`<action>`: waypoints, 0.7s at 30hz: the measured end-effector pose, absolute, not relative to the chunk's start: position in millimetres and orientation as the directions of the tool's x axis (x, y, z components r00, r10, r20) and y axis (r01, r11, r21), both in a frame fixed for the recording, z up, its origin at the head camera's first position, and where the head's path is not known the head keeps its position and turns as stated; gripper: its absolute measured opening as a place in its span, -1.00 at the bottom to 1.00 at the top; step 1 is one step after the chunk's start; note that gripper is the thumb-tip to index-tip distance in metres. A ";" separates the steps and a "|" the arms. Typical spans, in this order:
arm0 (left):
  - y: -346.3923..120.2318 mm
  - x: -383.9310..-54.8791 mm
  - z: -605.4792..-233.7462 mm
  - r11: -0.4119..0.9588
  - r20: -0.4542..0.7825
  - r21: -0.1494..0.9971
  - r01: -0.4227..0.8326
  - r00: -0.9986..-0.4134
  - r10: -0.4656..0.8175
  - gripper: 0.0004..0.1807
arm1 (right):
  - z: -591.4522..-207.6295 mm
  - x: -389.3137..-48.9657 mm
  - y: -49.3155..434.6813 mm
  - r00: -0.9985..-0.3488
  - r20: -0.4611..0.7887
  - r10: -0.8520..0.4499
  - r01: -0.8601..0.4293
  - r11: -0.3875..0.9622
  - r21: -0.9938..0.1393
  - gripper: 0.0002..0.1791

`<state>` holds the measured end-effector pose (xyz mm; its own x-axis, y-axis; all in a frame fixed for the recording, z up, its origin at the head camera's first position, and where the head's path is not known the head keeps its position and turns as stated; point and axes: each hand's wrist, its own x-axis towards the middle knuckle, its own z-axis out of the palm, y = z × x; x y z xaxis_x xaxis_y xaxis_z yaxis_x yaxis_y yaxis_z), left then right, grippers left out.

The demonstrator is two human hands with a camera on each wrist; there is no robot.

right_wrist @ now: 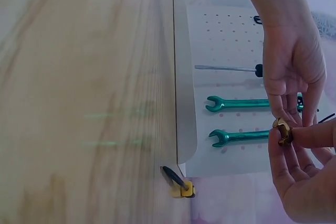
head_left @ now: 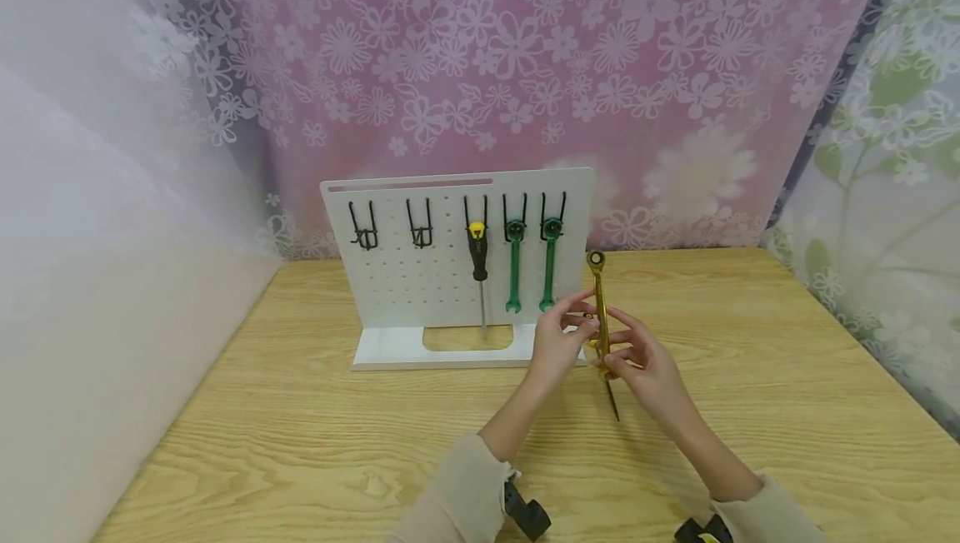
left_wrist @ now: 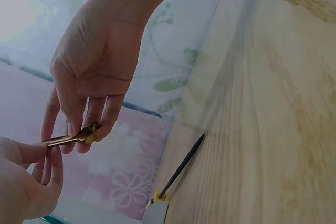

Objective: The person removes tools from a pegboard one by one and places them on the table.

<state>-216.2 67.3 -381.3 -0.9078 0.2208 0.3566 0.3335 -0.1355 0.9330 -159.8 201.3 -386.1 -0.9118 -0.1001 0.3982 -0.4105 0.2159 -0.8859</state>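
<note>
Upright in front of me is a gold ratchet wrench point(head_left: 602, 301), ring end up and open end down, with both hands on it. My left hand point(head_left: 553, 347) pinches its shank between thumb and fingers. Lower down, my right hand point(head_left: 648, 372) grips it near the open end point(right_wrist: 282, 131), thumb against the metal. Behind the hands lies a tool with a dark shaft point(head_left: 612, 401) and a yellow part point(right_wrist: 187, 188); the hands partly hide it in the head view.
A white pegboard point(head_left: 405, 285) stands on the wooden table point(head_left: 300, 426). From its hooks hang a black-and-yellow screwdriver point(head_left: 478, 256) and two green wrenches point(head_left: 514, 268). Two hooks at the left point(head_left: 365, 231) hold nothing. Flowered curtains point(head_left: 525, 68) enclose the table.
</note>
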 end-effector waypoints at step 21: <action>85.9 -208.7 -397.2 -0.125 0.331 0.942 0.313 -0.926 0.179 -0.53 | -389.8 -154.5 216.5 -0.941 0.326 -0.094 -0.339 0.230 -0.912 -0.38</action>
<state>-208.7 85.9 -397.2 -0.9263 0.1793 0.3315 0.3127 -0.1254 0.9415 -154.5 216.5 -389.8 -0.9407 -0.0938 0.3260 -0.3391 0.2299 -0.9123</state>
